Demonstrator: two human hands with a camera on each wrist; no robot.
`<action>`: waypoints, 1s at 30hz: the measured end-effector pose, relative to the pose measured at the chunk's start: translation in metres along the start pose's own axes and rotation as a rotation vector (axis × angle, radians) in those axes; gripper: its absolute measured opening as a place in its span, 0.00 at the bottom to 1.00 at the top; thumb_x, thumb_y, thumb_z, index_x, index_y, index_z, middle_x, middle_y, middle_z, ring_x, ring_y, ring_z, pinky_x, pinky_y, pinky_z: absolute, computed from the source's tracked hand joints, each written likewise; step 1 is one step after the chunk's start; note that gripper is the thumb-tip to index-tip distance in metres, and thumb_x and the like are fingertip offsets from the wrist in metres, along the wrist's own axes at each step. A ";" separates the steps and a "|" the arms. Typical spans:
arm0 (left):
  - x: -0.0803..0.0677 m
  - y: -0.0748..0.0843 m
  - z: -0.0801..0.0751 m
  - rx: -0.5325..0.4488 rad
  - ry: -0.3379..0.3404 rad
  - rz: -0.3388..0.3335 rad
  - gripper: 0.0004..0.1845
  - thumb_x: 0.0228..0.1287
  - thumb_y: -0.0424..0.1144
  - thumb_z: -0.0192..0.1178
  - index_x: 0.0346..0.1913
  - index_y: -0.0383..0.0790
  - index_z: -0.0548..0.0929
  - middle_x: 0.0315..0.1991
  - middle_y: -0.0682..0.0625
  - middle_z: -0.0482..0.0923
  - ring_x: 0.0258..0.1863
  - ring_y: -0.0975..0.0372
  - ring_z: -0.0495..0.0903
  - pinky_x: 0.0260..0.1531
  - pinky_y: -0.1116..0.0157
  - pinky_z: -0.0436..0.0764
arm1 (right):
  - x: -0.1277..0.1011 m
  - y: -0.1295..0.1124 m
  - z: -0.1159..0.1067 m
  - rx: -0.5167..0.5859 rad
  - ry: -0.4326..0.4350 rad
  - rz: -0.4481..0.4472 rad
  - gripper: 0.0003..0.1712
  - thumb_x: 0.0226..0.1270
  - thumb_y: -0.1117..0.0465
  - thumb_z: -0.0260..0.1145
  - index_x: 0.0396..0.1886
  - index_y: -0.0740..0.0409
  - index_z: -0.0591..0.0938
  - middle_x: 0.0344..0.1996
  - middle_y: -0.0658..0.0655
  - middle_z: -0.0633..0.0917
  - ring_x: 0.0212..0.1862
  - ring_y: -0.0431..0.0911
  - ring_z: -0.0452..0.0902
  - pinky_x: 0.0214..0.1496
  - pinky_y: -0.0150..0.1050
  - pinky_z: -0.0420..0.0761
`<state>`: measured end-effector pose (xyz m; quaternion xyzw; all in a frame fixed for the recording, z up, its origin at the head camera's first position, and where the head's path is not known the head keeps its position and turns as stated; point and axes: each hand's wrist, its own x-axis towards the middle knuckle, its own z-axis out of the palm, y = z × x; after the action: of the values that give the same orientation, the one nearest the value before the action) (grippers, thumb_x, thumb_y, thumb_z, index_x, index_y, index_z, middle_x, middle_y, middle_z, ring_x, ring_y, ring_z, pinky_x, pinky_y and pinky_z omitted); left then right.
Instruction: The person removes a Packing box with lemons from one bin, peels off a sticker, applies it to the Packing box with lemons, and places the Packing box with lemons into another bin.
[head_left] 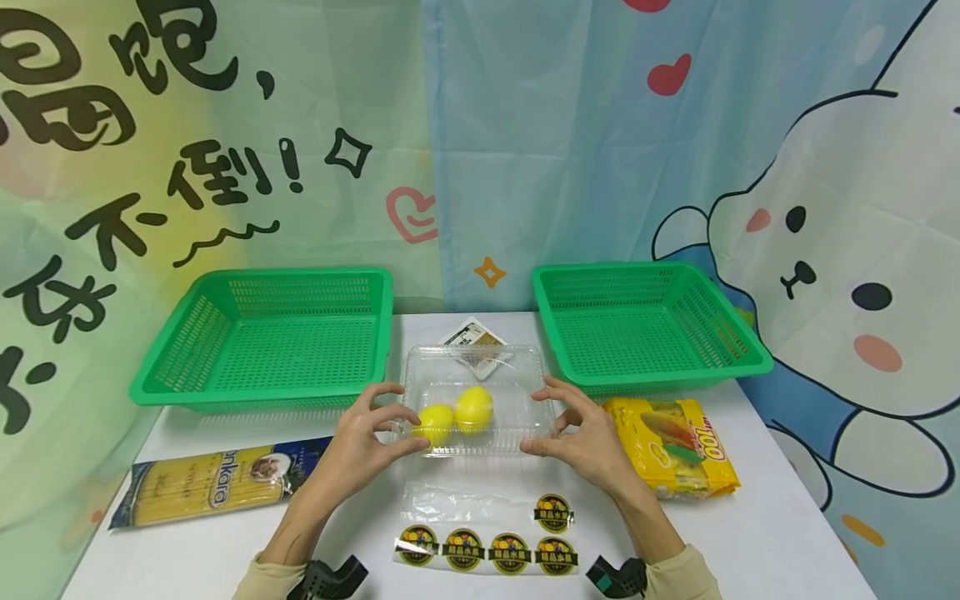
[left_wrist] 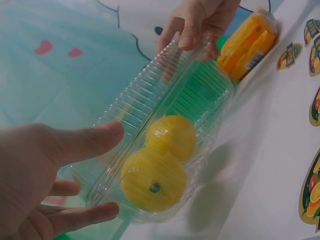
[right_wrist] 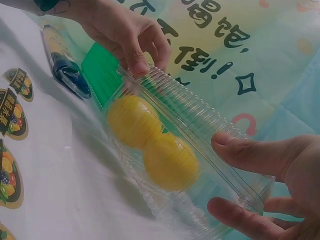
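Note:
A clear plastic clamshell box [head_left: 480, 371] sits at the middle of the white table with its lid down. Inside lie two yellow lemons [head_left: 437, 422] [head_left: 474, 408], side by side near its left end. My left hand [head_left: 408, 429] pinches the box's left end between thumb and fingers. My right hand [head_left: 536, 421] pinches the right end the same way. The left wrist view shows the left thumb [left_wrist: 90, 140] on the lid above the lemons [left_wrist: 152, 180]. The right wrist view shows the right thumb [right_wrist: 245, 150] on top and a finger under the box [right_wrist: 200, 125].
Two green mesh baskets stand at the back, one on the left [head_left: 292, 273] and one on the right [head_left: 622, 268]. A spaghetti pack [head_left: 217, 483] lies front left, a yellow snack bag [head_left: 675, 446] on the right, a sticker sheet [head_left: 487, 537] in front, and a small packet [head_left: 472, 337] behind the box.

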<state>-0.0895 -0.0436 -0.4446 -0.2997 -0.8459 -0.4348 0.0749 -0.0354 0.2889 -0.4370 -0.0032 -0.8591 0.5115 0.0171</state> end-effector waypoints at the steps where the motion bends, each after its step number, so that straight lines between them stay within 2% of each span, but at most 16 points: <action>1: 0.000 0.000 0.000 0.000 0.000 0.000 0.15 0.51 0.41 0.82 0.40 0.42 0.90 0.64 0.34 0.74 0.48 0.49 0.86 0.44 0.60 0.90 | 0.000 0.000 0.000 0.000 0.000 0.000 0.36 0.47 0.53 0.88 0.58 0.45 0.85 0.79 0.54 0.69 0.34 0.43 0.76 0.29 0.32 0.74; 10: 0.000 -0.002 0.004 0.012 0.005 0.009 0.15 0.50 0.41 0.83 0.40 0.43 0.90 0.64 0.35 0.75 0.53 0.44 0.84 0.44 0.59 0.90 | 0.000 0.003 0.001 0.000 -0.002 -0.007 0.36 0.48 0.54 0.88 0.59 0.45 0.84 0.79 0.55 0.68 0.36 0.45 0.75 0.30 0.31 0.74; 16: -0.001 -0.005 0.006 0.003 -0.005 0.003 0.15 0.50 0.41 0.83 0.39 0.43 0.89 0.64 0.35 0.74 0.48 0.50 0.86 0.44 0.59 0.90 | 0.000 0.006 0.002 0.005 -0.009 0.008 0.36 0.48 0.54 0.88 0.59 0.46 0.84 0.80 0.54 0.67 0.37 0.46 0.75 0.30 0.31 0.75; 23: -0.001 -0.009 0.010 0.006 -0.026 0.001 0.16 0.50 0.41 0.83 0.40 0.43 0.89 0.64 0.36 0.73 0.46 0.49 0.87 0.44 0.60 0.90 | 0.001 0.011 0.005 -0.038 -0.021 0.044 0.39 0.47 0.53 0.88 0.61 0.45 0.83 0.79 0.51 0.68 0.37 0.46 0.76 0.30 0.32 0.76; 30: -0.003 -0.010 0.013 0.048 -0.041 0.006 0.17 0.49 0.42 0.83 0.40 0.44 0.87 0.64 0.32 0.72 0.44 0.49 0.85 0.42 0.53 0.90 | 0.003 0.019 0.008 -0.038 -0.047 0.003 0.40 0.48 0.57 0.88 0.63 0.52 0.81 0.80 0.56 0.67 0.32 0.43 0.76 0.30 0.32 0.80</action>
<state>-0.0912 -0.0394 -0.4603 -0.3090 -0.8565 -0.4080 0.0659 -0.0384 0.2909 -0.4573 0.0070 -0.8688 0.4951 -0.0039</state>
